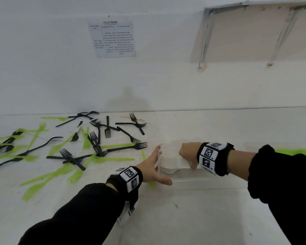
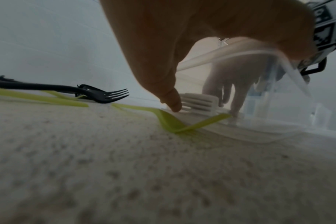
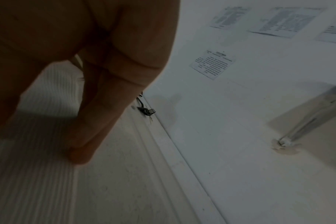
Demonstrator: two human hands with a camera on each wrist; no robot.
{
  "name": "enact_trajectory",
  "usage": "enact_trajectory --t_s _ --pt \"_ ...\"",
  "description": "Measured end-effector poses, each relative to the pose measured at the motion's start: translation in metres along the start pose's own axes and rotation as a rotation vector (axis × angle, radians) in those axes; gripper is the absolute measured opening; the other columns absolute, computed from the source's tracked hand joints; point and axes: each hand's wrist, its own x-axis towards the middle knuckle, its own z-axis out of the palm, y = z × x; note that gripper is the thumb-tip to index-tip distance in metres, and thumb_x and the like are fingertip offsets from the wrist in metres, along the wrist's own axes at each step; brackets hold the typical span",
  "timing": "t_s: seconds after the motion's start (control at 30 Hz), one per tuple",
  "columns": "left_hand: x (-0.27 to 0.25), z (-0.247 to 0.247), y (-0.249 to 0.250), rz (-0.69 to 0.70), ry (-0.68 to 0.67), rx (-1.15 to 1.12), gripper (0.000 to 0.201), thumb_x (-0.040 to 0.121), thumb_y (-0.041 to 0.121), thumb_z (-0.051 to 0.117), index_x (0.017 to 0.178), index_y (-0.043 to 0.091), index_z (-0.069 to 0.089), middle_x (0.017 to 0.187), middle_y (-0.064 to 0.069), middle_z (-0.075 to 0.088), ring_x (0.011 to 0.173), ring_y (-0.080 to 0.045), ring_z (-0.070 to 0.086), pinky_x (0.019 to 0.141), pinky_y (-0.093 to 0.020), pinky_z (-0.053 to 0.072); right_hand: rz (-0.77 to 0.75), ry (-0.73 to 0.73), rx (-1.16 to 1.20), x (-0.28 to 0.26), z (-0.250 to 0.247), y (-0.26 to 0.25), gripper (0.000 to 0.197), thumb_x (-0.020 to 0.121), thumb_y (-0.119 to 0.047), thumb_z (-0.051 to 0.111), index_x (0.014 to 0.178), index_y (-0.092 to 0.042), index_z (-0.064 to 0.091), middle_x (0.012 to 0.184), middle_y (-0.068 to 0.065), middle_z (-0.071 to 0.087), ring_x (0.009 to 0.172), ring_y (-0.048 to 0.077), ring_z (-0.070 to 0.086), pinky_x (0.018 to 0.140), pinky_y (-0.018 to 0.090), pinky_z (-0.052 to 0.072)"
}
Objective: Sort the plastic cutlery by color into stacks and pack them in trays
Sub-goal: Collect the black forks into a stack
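Two hands meet at a clear tray (image 1: 187, 179) at 5 o'clock of the table (image 1: 166, 218). Right hand (image 1: 188, 154), fingers curled downward, grips a white cutlery stack (image 1: 168, 164), handles running toward 3 o'clock. Left hand (image 1: 153, 167), fingers straight, presses the tray's end wall. Black forks (image 1: 102, 138) and green cutlery (image 1: 48, 175) lie scattered toward 9 o'clock. Wall sheet (image 1: 112, 38) header reads "TRACE".

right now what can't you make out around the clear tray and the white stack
- Count of the stack of white plastic cutlery: head view too small, right hand covers part.
- Right hand's fingertips: right wrist view is dark; the left wrist view sees them only through the clear plastic tray.
- Green plastic cutlery at right: blurred, sleeve covers it.
- Printed paper notice on wall: text too small.
- Left hand palm: faces the tray.
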Motion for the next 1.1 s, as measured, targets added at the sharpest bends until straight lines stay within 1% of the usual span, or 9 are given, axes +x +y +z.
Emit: enact_trajectory --t_s 0.2,0.33,0.43,0.57,0.73,0.87,0.9,1.0,1.1 --pt "-0.002 0.002 0.004 -0.003 0.006 -0.004 0.128 0.069 0.011 0.081 0.148 0.024 -0.019 0.157 0.007 0.007 0.142 -0.011 0.013 0.112 -0.025 0.021 -0.006 0.064 0.011 0.003 0.002 0.001 0.048 0.078 -0.019 0.073 0.119 -0.001 0.055 0.123 0.017 0.053 0.109 0.03 0.058 0.075 0.031 0.046" --pt "-0.002 0.001 0.003 -0.026 0.01 0.016 0.131 0.068 0.017 0.082 0.146 0.026 -0.022 0.158 0.007 0.002 0.144 -0.013 0.011 0.114 -0.028 0.019 -0.006 0.019 0.037 0.004 -0.001 0.002 0.034 0.078 -0.024 0.073 0.103 -0.007 0.058 0.102 0.013 0.051 0.095 0.022 0.054 0.068 0.023 0.037" --pt "-0.003 0.001 0.003 -0.04 0.008 0.022 0.133 0.068 0.019 0.082 0.145 0.025 -0.026 0.158 0.006 -0.001 0.144 -0.012 0.011 0.115 -0.028 0.02 -0.002 0.017 0.085 0.007 0.0 0.002 0.046 0.079 -0.026 0.073 0.114 0.001 0.059 0.118 0.016 0.058 0.108 0.025 0.056 0.075 0.025 0.043" --pt "-0.006 0.004 0.007 -0.04 0.003 0.007 0.129 0.072 0.012 0.079 0.144 0.019 -0.028 0.158 0.006 0.005 0.141 -0.009 0.018 0.114 -0.025 0.022 0.03 0.07 0.174 0.007 0.002 0.006 0.052 0.083 -0.023 0.068 0.128 -0.005 0.049 0.132 0.014 0.048 0.117 0.028 0.052 0.09 0.029 0.044" --pt "-0.013 0.005 0.006 -0.072 0.035 0.008 0.127 0.073 0.019 0.079 0.145 0.022 -0.026 0.157 0.001 0.015 0.142 -0.012 0.021 0.115 -0.029 0.024 0.012 0.107 0.216 0.01 0.005 0.004 0.045 0.086 -0.021 0.063 0.128 -0.015 0.051 0.13 0.007 0.051 0.116 0.024 0.053 0.094 0.03 0.044" --pt "-0.017 0.012 0.003 -0.065 0.084 -0.04 0.123 0.073 0.021 0.079 0.147 0.024 -0.019 0.157 0.003 0.016 0.142 -0.013 0.023 0.116 -0.031 0.024 0.018 0.113 0.249 0.007 -0.004 0.001 0.04 0.088 -0.031 0.058 0.125 -0.016 0.054 0.127 0.006 0.055 0.114 0.021 0.053 0.094 0.028 0.044" --pt "-0.018 0.012 0.003 -0.057 0.099 -0.06 0.121 0.073 0.02 0.079 0.148 0.023 -0.016 0.157 0.005 0.015 0.142 -0.013 0.024 0.116 -0.031 0.024 0.022 0.117 0.268 0.004 -0.01 0.002 0.038 0.089 -0.033 0.058 0.123 -0.016 0.056 0.124 0.005 0.056 0.108 0.02 0.056 0.09 0.027 0.044" --pt "-0.024 0.01 0.002 -0.046 0.143 -0.082 0.108 0.075 0.025 0.077 0.151 0.024 0.001 0.154 0.007 0.022 0.135 -0.016 0.037 0.111 -0.031 0.033 0.036 0.142 0.399 -0.007 -0.032 0.005 0.031 0.089 -0.036 0.057 0.113 -0.016 0.062 0.1 0.001 0.063 0.064 0.011 0.056 0.062 0.02 0.046" --pt "-0.036 -0.002 -0.003 -0.017 0.309 0.02 0.071 0.083 0.037 0.067 0.144 0.023 0.033 0.14 0.005 0.045 0.115 -0.013 0.052 0.099 -0.025 0.04 0.027 0.253 0.453 -0.01 -0.063 0.001 0.022 0.088 -0.037 0.056 0.1 -0.02 0.065 0.081 -0.006 0.066 0.054 0.007 0.054 0.061 0.021 0.047"
